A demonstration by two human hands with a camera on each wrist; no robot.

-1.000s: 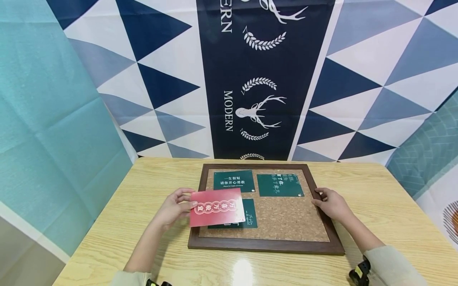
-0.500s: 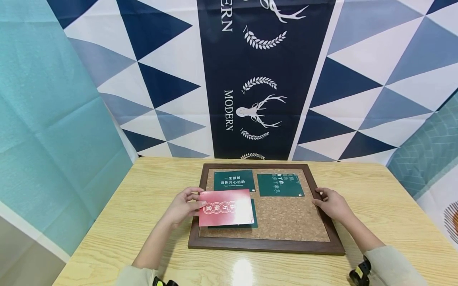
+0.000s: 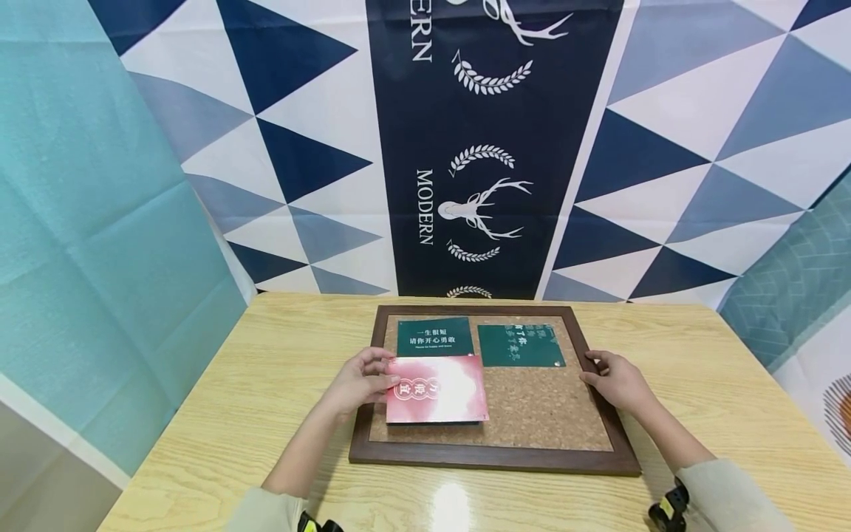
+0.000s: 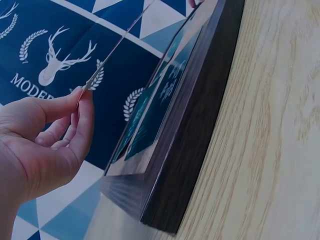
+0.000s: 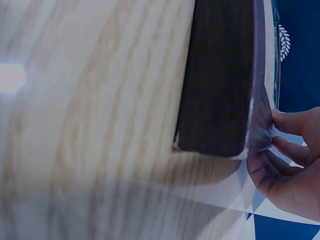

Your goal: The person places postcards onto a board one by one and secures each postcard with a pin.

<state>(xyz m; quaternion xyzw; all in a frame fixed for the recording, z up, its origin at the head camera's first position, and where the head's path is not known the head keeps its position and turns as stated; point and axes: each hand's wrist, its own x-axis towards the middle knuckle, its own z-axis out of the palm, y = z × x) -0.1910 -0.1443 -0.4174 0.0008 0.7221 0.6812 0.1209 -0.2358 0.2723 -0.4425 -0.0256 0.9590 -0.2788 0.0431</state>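
Observation:
My left hand (image 3: 362, 381) pinches the left edge of a red card (image 3: 442, 403) with white characters, thumb on top. The left wrist view has the card (image 4: 118, 45) edge-on, raised above the cork board. That board (image 3: 541, 414), in a dark brown wooden frame, lies flat on the table. On its upper half are two dark green cards, one at left (image 3: 435, 341) and one at right (image 3: 521, 347). A third green card is almost wholly hidden beneath the red one. My right hand (image 3: 620, 378) grips the frame's right side between thumb and fingers; the right wrist view shows this at the frame (image 5: 215, 80).
The light wood table (image 3: 279, 332) extends on both sides of the board. Behind it hangs a patterned cloth (image 3: 319, 162) with triangles and deer heads. A teal cloth (image 3: 100, 222) covers the left side.
My left hand has carried the red card to the right, over the lower left of the board, covering the green card there. My right hand has stayed on the frame.

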